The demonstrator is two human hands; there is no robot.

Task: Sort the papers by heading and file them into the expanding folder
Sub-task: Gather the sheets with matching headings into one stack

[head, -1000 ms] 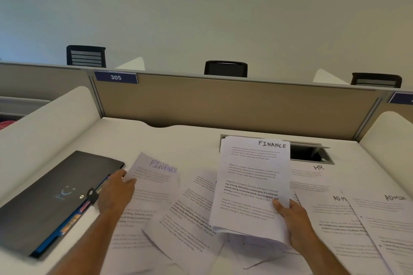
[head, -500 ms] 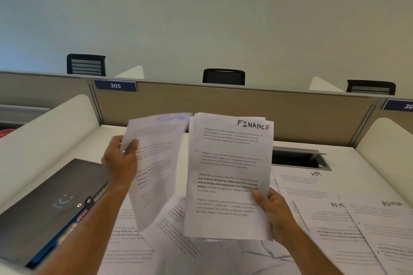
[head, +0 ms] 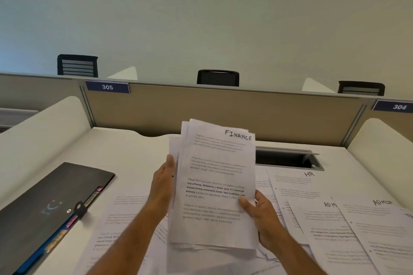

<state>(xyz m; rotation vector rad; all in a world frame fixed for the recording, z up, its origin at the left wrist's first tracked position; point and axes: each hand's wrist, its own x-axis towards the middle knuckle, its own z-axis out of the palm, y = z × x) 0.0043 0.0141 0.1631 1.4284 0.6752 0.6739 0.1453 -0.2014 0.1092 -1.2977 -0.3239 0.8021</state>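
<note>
A stack of sheets headed FINANCE is held upright above the desk. My right hand grips its lower right edge, thumb on the front. My left hand lies flat against the stack's left edge, fingers straight. The black expanding folder lies closed on the desk at the left, coloured tabs showing along its near edge. A sheet headed HR and two sheets headed ADMIN lie on the desk to the right. More loose sheets lie under my arms.
The white desk is bounded by a tan partition at the back and curved white side panels. An open cable hatch sits behind the stack. Chair backs show beyond the partition.
My left hand lifted a FINANCE sheet from the desk and brought it behind the stack in my right hand. Both hands now hold one stack, raised higher.
</note>
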